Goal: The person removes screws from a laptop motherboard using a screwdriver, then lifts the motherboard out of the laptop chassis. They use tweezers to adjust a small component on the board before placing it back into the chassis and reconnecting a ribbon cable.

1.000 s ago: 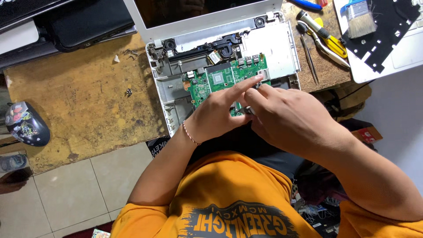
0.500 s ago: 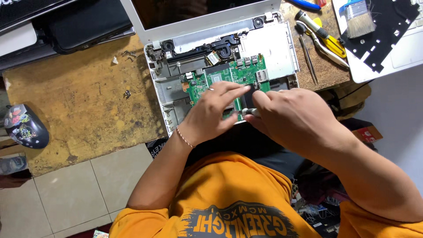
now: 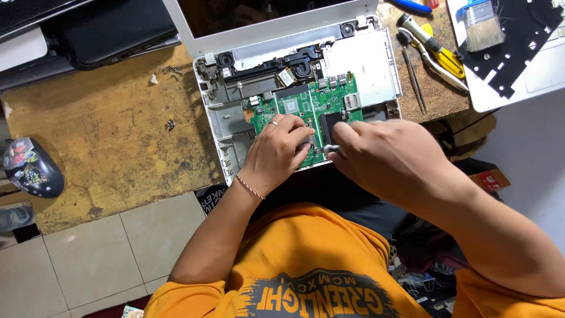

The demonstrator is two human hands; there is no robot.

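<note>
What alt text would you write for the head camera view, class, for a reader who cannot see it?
Both hands, left hand and right hand, rest on the green circuit board of an opened white laptop on a worn wooden table. Loose screws, screwdriver, brush lie nearby.

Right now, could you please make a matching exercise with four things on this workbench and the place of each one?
Things:
1. green circuit board
2. paintbrush
3. computer mouse
4. loose screws

Places:
A. far left edge of the wooden bench
B. inside the opened white laptop, under both hands
C. top right, on a black sheet
D. on bare wood, left of the laptop's upper corner

Pairs: 1-B, 2-C, 3-A, 4-D
</note>
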